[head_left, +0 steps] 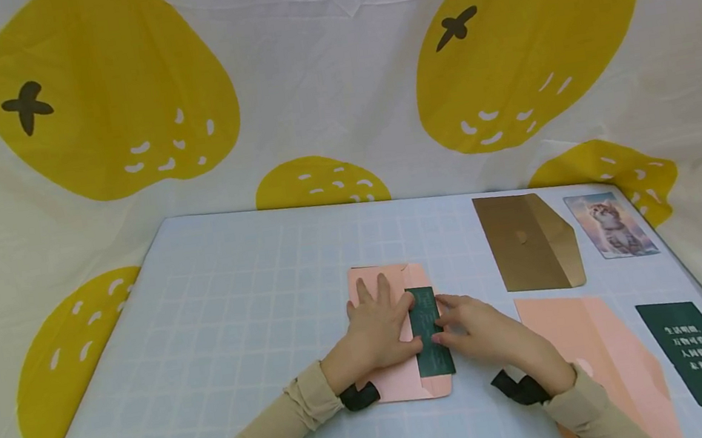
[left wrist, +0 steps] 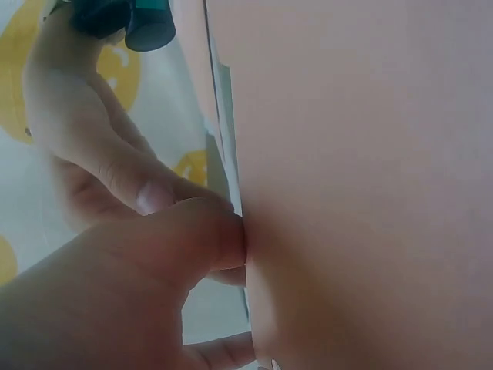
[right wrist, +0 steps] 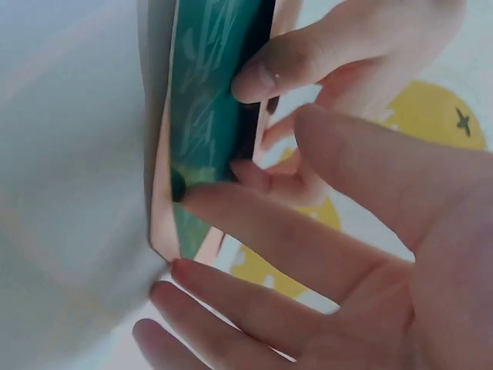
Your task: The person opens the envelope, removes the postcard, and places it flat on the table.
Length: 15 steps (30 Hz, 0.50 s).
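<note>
A pink envelope (head_left: 394, 385) lies on the table with its flap spread to the right. A dark green card (head_left: 429, 331) pokes out of its opening over the flap; the card's left part is hidden inside. My left hand (head_left: 376, 328) rests on the envelope with fingers spread, its thumb and index fingertip by the card. At the card's outer edge is my right hand (head_left: 477, 328). In the right wrist view, the right index fingertip touches the green card (right wrist: 208, 100), while the thumb stands apart from it and the other fingers are extended near the flap's edge.
To the right lie a brown envelope (head_left: 523, 243), a cat picture card (head_left: 611, 225), another pink envelope (head_left: 600, 341) and a green card with white writing (head_left: 700, 353). The right forearm passes over that second pink envelope. A fruit-print cloth (head_left: 326, 88) hangs behind the table.
</note>
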{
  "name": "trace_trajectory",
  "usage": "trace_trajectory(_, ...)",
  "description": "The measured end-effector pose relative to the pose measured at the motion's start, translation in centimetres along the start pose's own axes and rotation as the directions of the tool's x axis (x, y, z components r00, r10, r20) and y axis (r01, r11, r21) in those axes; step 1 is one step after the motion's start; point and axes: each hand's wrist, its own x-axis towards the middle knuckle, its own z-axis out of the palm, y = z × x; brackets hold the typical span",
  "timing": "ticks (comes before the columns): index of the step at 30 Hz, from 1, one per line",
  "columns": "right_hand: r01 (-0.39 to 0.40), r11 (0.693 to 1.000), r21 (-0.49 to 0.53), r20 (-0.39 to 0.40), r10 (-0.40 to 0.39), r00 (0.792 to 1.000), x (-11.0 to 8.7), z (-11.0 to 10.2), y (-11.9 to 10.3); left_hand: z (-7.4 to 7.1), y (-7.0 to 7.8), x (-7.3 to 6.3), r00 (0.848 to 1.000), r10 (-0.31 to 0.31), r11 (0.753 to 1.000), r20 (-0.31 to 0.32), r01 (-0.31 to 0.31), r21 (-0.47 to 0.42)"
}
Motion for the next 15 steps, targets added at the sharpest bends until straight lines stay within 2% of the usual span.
trace_trajectory(3,-0.013,0.999,0.029,-0.068,0.015,0.998,0.3,0.1,0.4,0.0,0.1,0.0,1.0,-0.005,1.0,0.004,0.005,0.001)
trace_trajectory(7,-0.103,0.985,0.138,-0.126,0.121,0.985,0.7,0.3,1.0,0.2,0.1,0.1,1.0,-0.007,1.0,-0.007,0.007,0.01)
trace_trajectory(11,-0.197,0.949,0.246,-0.102,0.227,0.968,0.9,0.4,1.4,0.3,0.1,0.1,1.0,-0.007,1.0,-0.013,0.007,0.028)
trace_trajectory(15,-0.266,0.903,0.336,-0.052,0.3,0.952,1.1,0.6,1.7,0.3,0.1,0.1,1.0,-0.012,0.999,-0.005,0.012,0.029)
